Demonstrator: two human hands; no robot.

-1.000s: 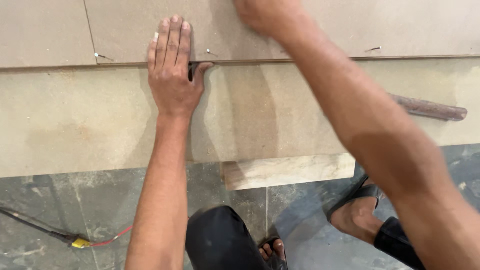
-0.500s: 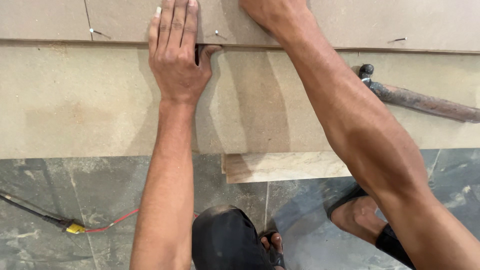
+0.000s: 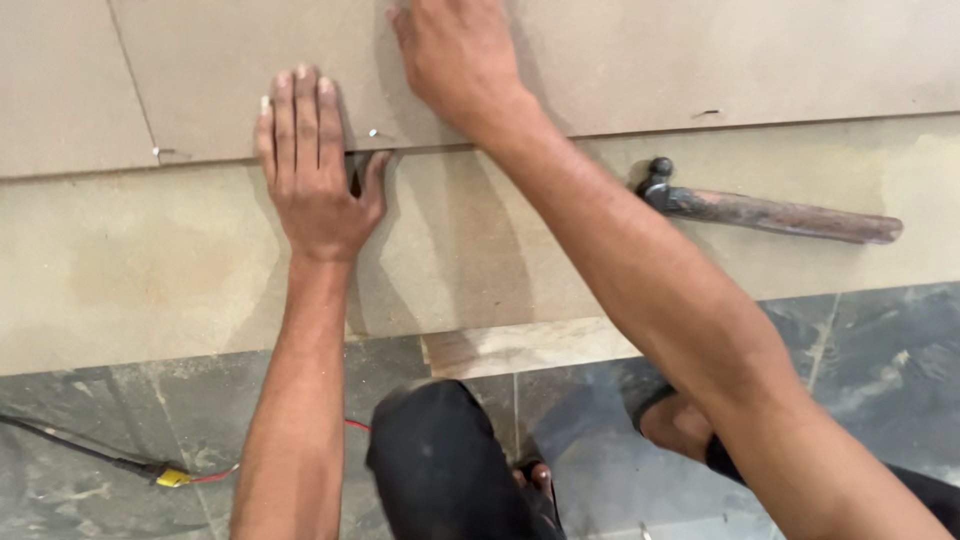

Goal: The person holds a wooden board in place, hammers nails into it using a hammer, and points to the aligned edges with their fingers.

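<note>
L hand point(image 3: 312, 180) flat, fingers point(image 3: 300, 105) on upper board point(image 3: 620, 60); R hand point(image 3: 455, 60) beside.

You've got two bare hands in shot: your left hand point(image 3: 312, 165) and your right hand point(image 3: 455, 60), one each.

Brown fibreboard sheets: I count three. That's the large pale lower fibreboard sheet point(image 3: 150, 270), plus two thinner upper sheets on it, the upper sheet left of the seam point(image 3: 50, 90) and the wider upper sheet right of the seam point(image 3: 700, 50).

Small steel nails poking out of the upper sheets: three that I can make out, the left nail point(image 3: 158, 152), the middle nail point(image 3: 374, 132) and the right nail point(image 3: 708, 113).

One rusty wooden-handled ball-peen hammer point(image 3: 770, 210). One black cable with a yellow-and-red joint point(image 3: 160, 476). One pale wooden block point(image 3: 520, 350).
</note>
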